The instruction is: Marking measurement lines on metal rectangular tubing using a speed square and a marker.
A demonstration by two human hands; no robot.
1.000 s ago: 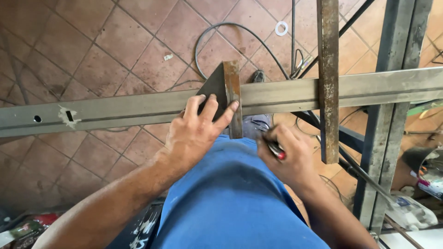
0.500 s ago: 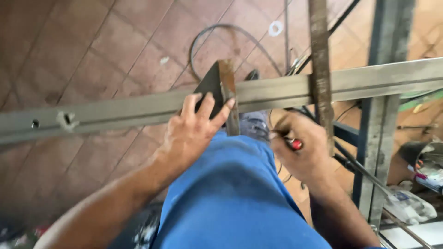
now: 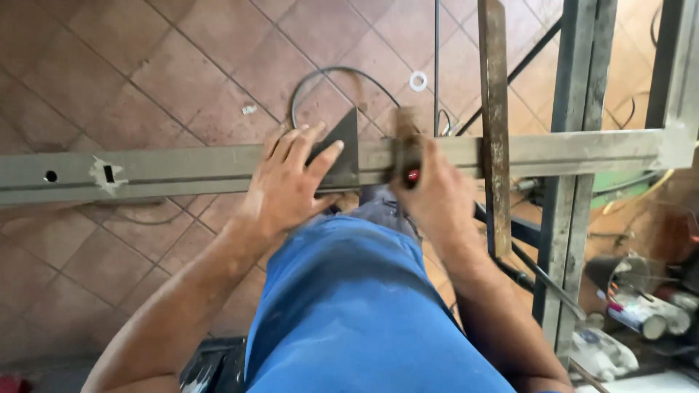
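**Marking at the bar: both hands on the work**

Head view. Pressing down, the left hand [image 3: 287, 185] lies flat over a dark triangular square [image 3: 341, 149] set against a long grey bar [image 3: 182, 171]; its fingers are spread, not closed on anything, with the fingertips [image 3: 331, 149] on the square's face. The bar runs level across the frame from the left edge to a joint at the far right. A ragged slot and a small round hole show in it near its left end.

The right hand [image 3: 429, 193] sits just right of the square, touching the bar. It is blurred. Its grip is pressed together on a thin marker [image 3: 412, 175] with a red part showing; the tip cannot be made out.

An upright rusty strip [image 3: 494, 124] crosses the bar just right of that hand. Grey frame uprights [image 3: 575, 145] stand further right. A black cable [image 3: 328, 80] loops on the brown tiled floor [image 3: 145, 65] beyond the bar, and a white ring [image 3: 418, 81] lies near it. The person's blue trousers [image 3: 357, 313] fill the lower middle. Cans and clutter at lower right are too blurred to identify.
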